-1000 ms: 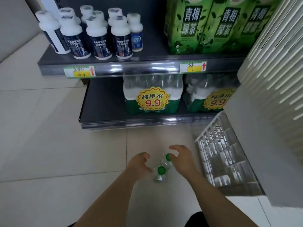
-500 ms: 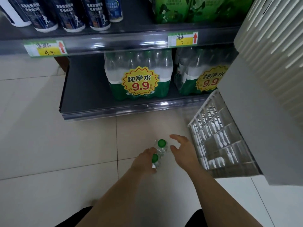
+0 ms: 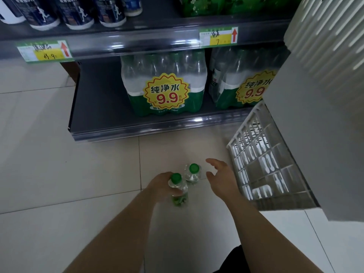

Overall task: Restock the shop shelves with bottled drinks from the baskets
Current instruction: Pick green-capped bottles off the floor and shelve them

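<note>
**Head view: left hand on one bottle, right hand spread beside the other**

Left hand point(image 3: 160, 184): fingers curled round the shoulder of a clear bottle point(image 3: 178, 189) with a green cap, low over the tiled floor point(image 3: 59, 164). Cannot tell whether its base touches the tiles.

Right hand point(image 3: 221, 177): fingers spread and loosely bent, holding nothing.

Second bottle point(image 3: 193, 174), also green-capped, stands upright on the floor between the two hands, just beyond the held one and close to the right thumb, not touching it.

White lattice basket point(image 3: 256, 154): just right of the right hand, tipped on its side.

Lower shelf point(image 3: 102, 107): ahead of both hands. Shrink-wrapped water pack point(image 3: 165, 91) with a yellow 9.9 sticker sits straight ahead of the left hand; another pack point(image 3: 240, 89) is ahead of the right hand.

Dark-labelled white bottles point(image 3: 77, 10): shelf above, ahead and left of the left hand.
</note>
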